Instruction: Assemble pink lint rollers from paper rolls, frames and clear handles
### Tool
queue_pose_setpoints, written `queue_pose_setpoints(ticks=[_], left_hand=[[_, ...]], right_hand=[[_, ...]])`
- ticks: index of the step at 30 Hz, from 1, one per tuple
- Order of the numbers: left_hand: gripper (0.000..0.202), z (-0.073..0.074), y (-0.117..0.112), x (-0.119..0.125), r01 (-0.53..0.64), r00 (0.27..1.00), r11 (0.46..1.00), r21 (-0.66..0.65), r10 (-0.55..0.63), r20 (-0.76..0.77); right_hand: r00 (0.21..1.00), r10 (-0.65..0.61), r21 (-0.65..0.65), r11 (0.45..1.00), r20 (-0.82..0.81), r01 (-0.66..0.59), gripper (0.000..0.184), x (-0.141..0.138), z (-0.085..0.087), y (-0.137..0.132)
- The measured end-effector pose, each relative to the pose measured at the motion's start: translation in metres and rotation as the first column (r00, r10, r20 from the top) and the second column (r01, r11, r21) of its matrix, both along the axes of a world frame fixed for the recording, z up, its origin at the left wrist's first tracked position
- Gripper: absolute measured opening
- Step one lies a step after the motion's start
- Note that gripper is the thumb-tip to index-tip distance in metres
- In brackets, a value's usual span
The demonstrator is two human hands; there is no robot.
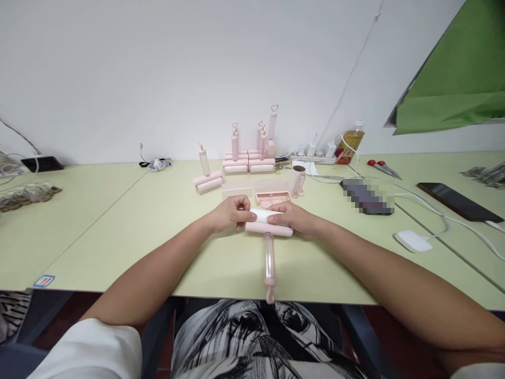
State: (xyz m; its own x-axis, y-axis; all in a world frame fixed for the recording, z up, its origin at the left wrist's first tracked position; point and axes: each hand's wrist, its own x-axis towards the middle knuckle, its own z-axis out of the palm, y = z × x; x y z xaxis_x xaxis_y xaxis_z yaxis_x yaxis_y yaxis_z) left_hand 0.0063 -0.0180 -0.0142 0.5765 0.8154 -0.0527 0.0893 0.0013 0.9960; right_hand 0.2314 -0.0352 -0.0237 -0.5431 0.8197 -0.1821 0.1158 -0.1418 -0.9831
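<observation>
Lying far left on the smooth pale-green table point(158, 210) is a glossy black device point(44, 163); nearer, clear-wrapped pieces point(27, 197) run out of view. A blue-bordered sticker point(44, 281) at the near edge bears red strokes I can't read. In the middle, the left hand point(233, 211) curls its fingers, thumb against the left end of a white roll point(261, 215); whether it pinches anything, I can't tell. Beyond stand other pink rollers point(235, 169), some topped with heart-shaped loops. The roll lies along a rounded pink case point(268, 228), whose clear-shafted handle point(269, 258) points near. The right hand point(294, 217) grips the roll's right end, hiding it. Farther right, an amber bottle point(350, 143) wears a red-and-yellow label too small to read; pixelation obscures a dark object point(369, 198). Far right, slim metal pieces point(489, 172) blur together, cut off.
</observation>
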Motion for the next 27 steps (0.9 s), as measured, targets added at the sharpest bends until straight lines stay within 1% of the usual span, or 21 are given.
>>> queue_pose_setpoints(ticks=[3, 5, 7, 9, 12, 15, 18, 20, 22, 25, 27], left_hand=[[0.036, 0.0, 0.004, -0.002, -0.035, 0.999, 0.999, -0.012, 0.035, -0.016], [0.036, -0.001, 0.005, -0.004, -0.075, 0.996, 0.997, 0.017, 0.076, -0.045], [0.035, -0.003, 0.005, -0.005, -0.088, 0.992, 0.995, 0.054, 0.093, -0.082], [0.034, -0.005, 0.005, -0.006, -0.066, 0.99, 0.997, 0.048, 0.071, -0.121], [0.036, -0.009, 0.004, -0.007, -0.025, 0.98, 1.0, -0.019, 0.021, -0.197], [0.037, -0.011, 0.004, -0.009, -0.006, 0.96, 1.0, -0.014, 0.002, -0.28], [0.034, -0.007, 0.006, -0.015, -0.007, 0.952, 0.998, 0.063, 0.026, -0.304], [0.034, -0.002, 0.008, -0.021, -0.003, 0.965, 0.994, 0.112, 0.032, -0.26], [0.037, 0.002, 0.01, -0.025, 0.033, 0.974, 0.991, 0.129, -0.003, -0.226], [0.039, 0.005, 0.012, -0.029, 0.108, 0.968, 0.988, 0.106, -0.081, -0.239], [0.04, 0.005, 0.013, -0.029, 0.122, 0.967, 0.988, 0.098, -0.096, -0.236]], right_hand=[[0.999, -0.053, 0.023, 0.998, 0.003, 0.053, 0.042, -0.007, -0.001, 0.0], [0.995, -0.096, 0.044, 0.994, 0.023, 0.095, 0.04, -0.01, -0.002, 0.001], [0.992, -0.114, 0.074, 0.991, 0.05, 0.11, 0.04, -0.012, -0.003, 0.002], [0.988, -0.125, 0.133, 0.985, 0.09, 0.112, 0.041, -0.012, -0.004, 0.002], [0.96, -0.187, 0.281, 0.951, 0.209, 0.124, 0.043, -0.009, -0.005, 0.003], [0.927, -0.212, 0.421, 0.905, 0.31, 0.066, 0.039, -0.005, -0.006, 0.004], [0.926, -0.166, 0.508, 0.86, 0.339, -0.032, 0.039, -0.003, -0.006, 0.004], [0.928, -0.138, 0.54, 0.838, 0.345, -0.076, 0.041, -0.002, -0.006, 0.004], [0.934, -0.118, 0.548, 0.831, 0.338, -0.093, 0.041, -0.001, -0.006, 0.004], [0.944, -0.112, 0.53, 0.845, 0.309, -0.073, 0.044, 0.001, -0.008, 0.005], [0.948, -0.118, 0.514, 0.856, 0.294, -0.053, 0.046, 0.002, -0.01, 0.007]])
